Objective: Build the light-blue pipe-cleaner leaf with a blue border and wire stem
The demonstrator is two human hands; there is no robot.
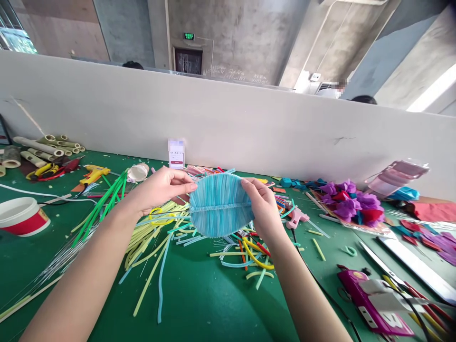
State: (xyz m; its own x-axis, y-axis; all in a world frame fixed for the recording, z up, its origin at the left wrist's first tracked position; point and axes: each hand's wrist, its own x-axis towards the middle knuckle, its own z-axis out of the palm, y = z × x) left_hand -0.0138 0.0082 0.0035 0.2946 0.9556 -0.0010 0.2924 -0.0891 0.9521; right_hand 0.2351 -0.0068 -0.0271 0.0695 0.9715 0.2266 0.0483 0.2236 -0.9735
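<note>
You had the blue streaked oval piece (221,197) up over the tabletop (213,299), short of its far edge, ridge (221,207) running crosswise.

blue disc (219,225): fuzzy, fibrous, ribbed, matt. tabletop (206,297): smooth green, slight sheen. partition (228,114): smooth, matt white. back wall (242,33): rough concrete. tubes (41,146): bamboo, smooth-skinned. bottle (395,179): see-through pink plastic, glossy. power strip (351,280): shiny purple plastic. scissor blades (379,262): polished metal. purple petals (347,210): crinkled, matt, paper or cloth unclear.

Green table (199,299), bamboo tubes (41,146), cup (21,216) (red-banded)
</note>
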